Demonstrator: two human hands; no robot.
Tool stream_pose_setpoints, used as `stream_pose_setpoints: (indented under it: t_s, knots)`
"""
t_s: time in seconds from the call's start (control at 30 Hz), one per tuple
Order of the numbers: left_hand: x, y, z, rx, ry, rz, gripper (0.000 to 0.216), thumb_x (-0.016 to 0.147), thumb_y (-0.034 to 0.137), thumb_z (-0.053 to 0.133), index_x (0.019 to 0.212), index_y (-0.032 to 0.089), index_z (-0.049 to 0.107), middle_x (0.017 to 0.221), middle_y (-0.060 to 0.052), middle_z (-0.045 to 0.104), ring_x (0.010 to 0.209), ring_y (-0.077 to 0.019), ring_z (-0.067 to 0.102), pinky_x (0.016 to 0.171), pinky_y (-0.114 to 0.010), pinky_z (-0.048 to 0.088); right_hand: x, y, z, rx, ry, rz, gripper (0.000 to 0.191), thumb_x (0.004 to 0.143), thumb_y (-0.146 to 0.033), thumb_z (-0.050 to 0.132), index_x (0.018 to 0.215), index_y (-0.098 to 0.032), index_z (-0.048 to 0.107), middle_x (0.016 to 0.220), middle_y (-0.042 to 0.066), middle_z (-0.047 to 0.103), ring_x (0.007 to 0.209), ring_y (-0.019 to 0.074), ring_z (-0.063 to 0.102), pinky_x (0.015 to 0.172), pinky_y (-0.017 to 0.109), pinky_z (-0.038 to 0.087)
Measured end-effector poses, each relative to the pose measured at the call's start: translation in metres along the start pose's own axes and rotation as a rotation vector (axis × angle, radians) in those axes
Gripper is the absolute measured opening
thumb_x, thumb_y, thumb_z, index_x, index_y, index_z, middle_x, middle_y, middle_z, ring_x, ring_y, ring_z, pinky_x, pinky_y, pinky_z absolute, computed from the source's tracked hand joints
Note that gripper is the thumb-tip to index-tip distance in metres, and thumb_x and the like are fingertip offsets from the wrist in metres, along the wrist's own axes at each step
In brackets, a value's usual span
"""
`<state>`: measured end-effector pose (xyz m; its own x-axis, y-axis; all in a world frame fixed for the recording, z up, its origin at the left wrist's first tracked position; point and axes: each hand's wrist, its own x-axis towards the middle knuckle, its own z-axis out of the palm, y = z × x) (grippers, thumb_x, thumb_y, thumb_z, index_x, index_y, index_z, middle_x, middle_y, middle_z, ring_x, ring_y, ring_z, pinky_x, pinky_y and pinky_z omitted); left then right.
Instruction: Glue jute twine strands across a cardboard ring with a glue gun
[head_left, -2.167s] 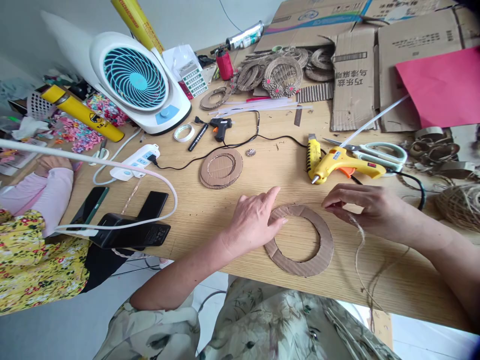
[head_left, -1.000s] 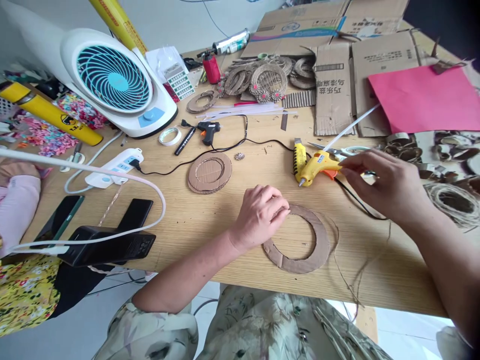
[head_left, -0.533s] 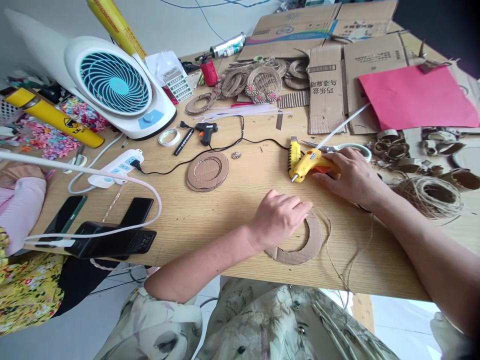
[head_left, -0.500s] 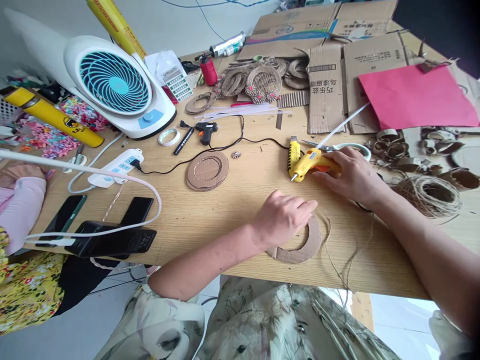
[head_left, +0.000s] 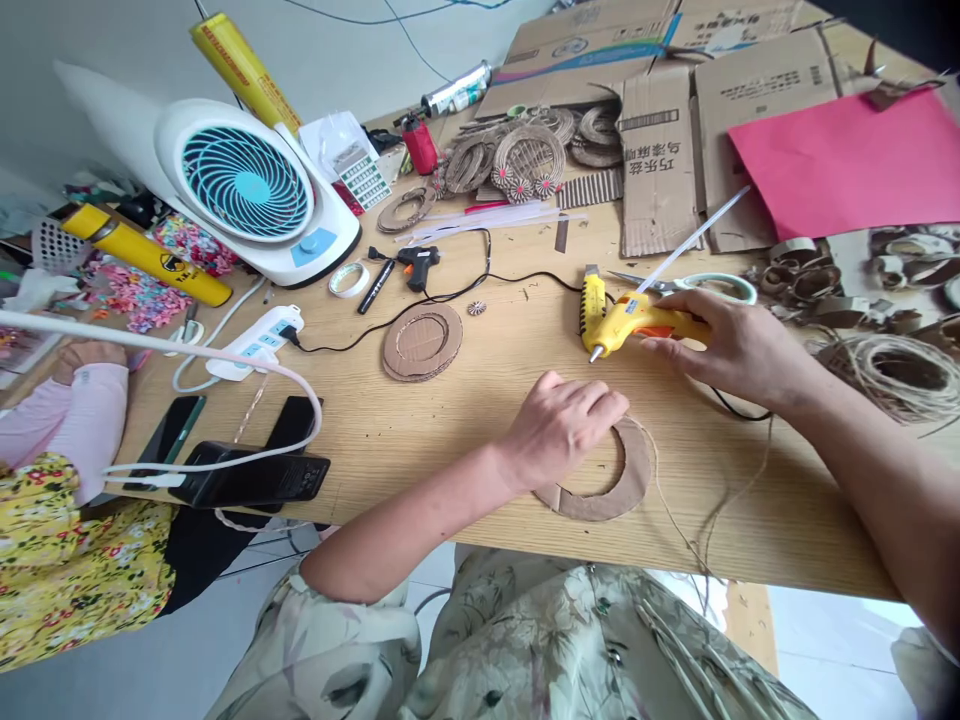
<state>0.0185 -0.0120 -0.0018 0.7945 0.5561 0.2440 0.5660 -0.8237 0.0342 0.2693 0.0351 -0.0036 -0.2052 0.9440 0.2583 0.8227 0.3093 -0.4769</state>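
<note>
Yellow glue gun (head_left: 645, 320) is lying clamped in right hand's (head_left: 731, 345) grip; just nearer, left hand (head_left: 566, 425) is pinching cardboard ring (head_left: 634, 482).

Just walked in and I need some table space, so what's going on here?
A person sits at the wooden table. Their left hand rests on a cardboard ring near the front edge, while the right hand is wrapped around the yellow glue gun just beyond it, nozzle pointing left. A strand of twine runs past the ring's right side and over the edge.
</note>
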Motion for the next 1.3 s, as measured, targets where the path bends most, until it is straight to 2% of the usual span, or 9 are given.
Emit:
stream_pose_setpoints:
  t_s: [0.1, 0.2, 0.33, 0.47, 0.63, 0.8, 0.93, 1.07, 1.3]
  knots:
    - [-0.029, -0.008, -0.006, -0.009, 0.053, -0.025, 0.020, 0.104, 0.015, 0.038, 0.104, 0.018, 0.058, 0.091, -0.002, 0.068, 0.084, -0.0165, 0.061, 0.080, -0.035, 0.036, 0.000, -0.006, 0.004, -0.021, 0.032, -0.040, 0.060, 0.085, -0.065, 0.056, 0.118, -0.016, 0.062, 0.103, 0.013, 0.071, 0.085, 0.0253, 0.065, 0.073, 0.036, 0.049]
    - [-0.055, -0.013, -0.008, -0.028, 0.086, -0.123, 0.016, 0.102, 0.015, 0.042, 0.102, 0.018, 0.058, 0.087, -0.002, 0.068, 0.082, -0.0156, 0.061, 0.078, -0.034, 0.036, 0.000, -0.011, 0.007, -0.015, 0.064, -0.107, 0.056, 0.088, -0.062, 0.054, 0.121, -0.017, 0.058, 0.109, 0.015, 0.069, 0.094, 0.0278, 0.065, 0.082, 0.039, 0.050]
    - [-0.072, -0.013, -0.005, -0.064, 0.174, -0.178, 0.012, 0.099, 0.014, 0.049, 0.093, 0.019, 0.059, 0.092, -0.003, 0.069, 0.083, -0.0148, 0.062, 0.079, -0.034, 0.038, -0.002, -0.014, 0.012, -0.044, 0.048, -0.164, 0.051, 0.089, -0.057, 0.054, 0.123, -0.019, 0.056, 0.106, 0.014, 0.067, 0.096, 0.0297, 0.063, 0.084, 0.043, 0.050]
    - [-0.074, -0.013, -0.002, -0.055, 0.194, -0.187, 0.013, 0.097, 0.015, 0.050, 0.090, 0.019, 0.059, 0.111, -0.003, 0.071, 0.088, -0.0144, 0.062, 0.080, -0.035, 0.038, -0.004, -0.018, 0.015, -0.176, 0.090, -0.210, 0.051, 0.089, -0.054, 0.055, 0.127, -0.018, 0.055, 0.102, 0.014, 0.065, 0.096, 0.0324, 0.061, 0.085, 0.046, 0.049]
    - [-0.074, -0.013, -0.001, 0.018, 0.104, -0.217, 0.013, 0.097, 0.020, 0.051, 0.088, 0.021, 0.061, 0.084, -0.001, 0.069, 0.078, -0.0178, 0.054, 0.074, -0.038, 0.034, -0.008, -0.027, 0.014, -0.350, 0.146, -0.280, 0.052, 0.090, -0.052, 0.054, 0.132, -0.020, 0.049, 0.104, 0.016, 0.063, 0.097, 0.0355, 0.060, 0.083, 0.050, 0.047]
    - [-0.074, -0.012, 0.002, 0.127, 0.112, -0.273, 0.015, 0.099, 0.031, 0.053, 0.101, 0.022, 0.065, 0.078, -0.002, 0.064, 0.078, -0.0216, 0.050, 0.072, -0.040, 0.029, -0.014, -0.037, 0.013, -0.461, 0.141, -0.319, 0.057, 0.090, -0.053, 0.055, 0.138, -0.024, 0.043, 0.115, 0.016, 0.064, 0.100, 0.0370, 0.060, 0.084, 0.050, 0.046]
    - [-0.074, -0.011, 0.005, 0.154, 0.131, -0.329, 0.027, 0.099, 0.042, 0.054, 0.110, 0.019, 0.065, 0.078, -0.004, 0.064, 0.079, -0.0227, 0.051, 0.072, -0.040, 0.028, -0.015, -0.042, 0.012, -0.559, 0.145, -0.356, 0.058, 0.091, -0.053, 0.053, 0.141, -0.025, 0.041, 0.116, 0.015, 0.066, 0.094, 0.0327, 0.061, 0.080, 0.046, 0.042]
    - [-0.074, -0.011, 0.007, 0.179, 0.162, -0.367, 0.034, 0.097, 0.049, 0.056, 0.112, 0.019, 0.066, 0.076, -0.003, 0.063, 0.077, -0.0222, 0.050, 0.072, -0.039, 0.028, -0.013, -0.044, 0.012, -0.686, 0.304, -0.480, 0.052, 0.091, -0.053, 0.057, 0.129, -0.019, 0.051, 0.106, 0.010, 0.070, 0.079, 0.0251, 0.057, 0.071, 0.039, 0.037]
    - [-0.073, -0.011, 0.008, 0.175, 0.177, -0.355, 0.027, 0.096, 0.044, 0.059, 0.106, 0.021, 0.068, 0.076, -0.002, 0.064, 0.077, -0.0219, 0.050, 0.073, -0.039, 0.028, -0.013, -0.052, 0.012, -0.710, 0.356, -0.560, 0.049, 0.088, -0.050, 0.063, 0.124, -0.016, 0.056, 0.102, 0.008, 0.071, 0.078, 0.0218, 0.050, 0.070, 0.037, 0.032]
